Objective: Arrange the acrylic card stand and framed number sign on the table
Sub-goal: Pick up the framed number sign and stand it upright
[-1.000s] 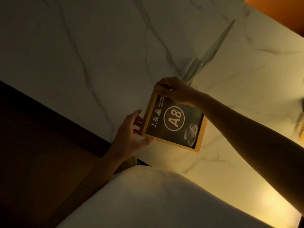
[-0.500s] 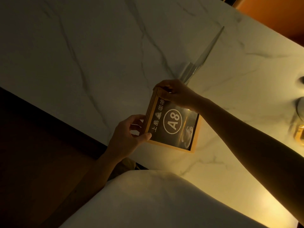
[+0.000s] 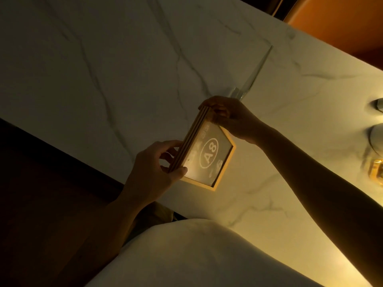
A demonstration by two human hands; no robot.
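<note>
The framed number sign (image 3: 209,155) has a wooden frame and a dark face marked "A8". It is tilted up on one long edge above the white marble table (image 3: 124,69), with glare across its glass. My left hand (image 3: 153,168) grips its lower-left corner. My right hand (image 3: 230,117) pinches its top corner. The clear acrylic card stand (image 3: 253,76) stands upright on the table just beyond my right hand, seen edge-on.
The table's near edge runs diagonally past my left wrist, with dark floor beyond it. Glassware (image 3: 377,137) and a glowing amber object (image 3: 376,171) sit at the right edge. An orange seat (image 3: 339,23) is at the top right.
The sign has tipped up from lying nearly flat to standing on its long edge. My left hand closed on its corner. The view shifted, showing more of the table's right side.
</note>
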